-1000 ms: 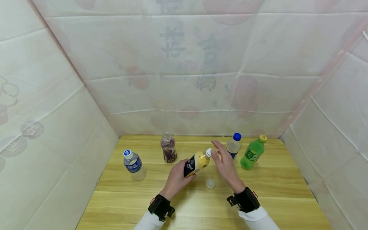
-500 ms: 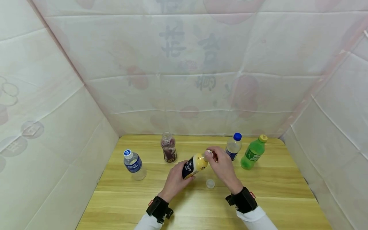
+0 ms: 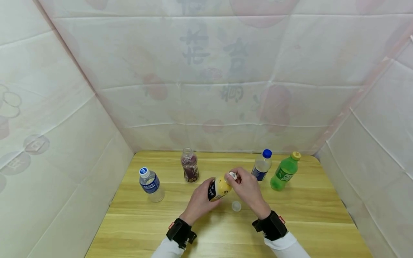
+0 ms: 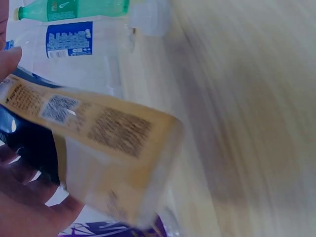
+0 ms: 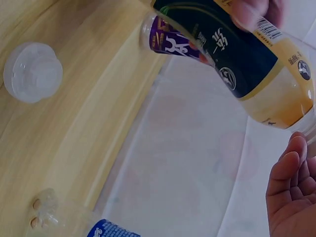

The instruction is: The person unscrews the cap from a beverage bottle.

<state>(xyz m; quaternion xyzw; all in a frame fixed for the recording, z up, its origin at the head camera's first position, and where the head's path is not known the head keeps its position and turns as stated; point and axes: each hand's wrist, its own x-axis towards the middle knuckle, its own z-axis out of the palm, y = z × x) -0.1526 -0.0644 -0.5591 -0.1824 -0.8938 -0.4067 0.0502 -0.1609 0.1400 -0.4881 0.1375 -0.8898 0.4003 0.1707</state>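
In the head view my left hand grips a yellow drink bottle with a dark label round its body. The bottle is tilted, its neck towards the upper right. My right hand pinches the white cap at the neck between thumb and fingers. In the right wrist view the right hand's curled fingers are at the neck, which is mostly out of frame. The bottle's base and its back label show in the left wrist view. Below the bottle, a small translucent cap lies on the wooden table.
A clear bottle with a blue label stands at the left. Behind the hands is an uncapped bottle with a purple label. To the right stand a blue-capped bottle and a green bottle. Fabric walls enclose the table.
My right hand has moved in from beside the bottle's neck and its fingers have closed on the white cap. The bottle has tipped slightly, its top now facing the camera more.
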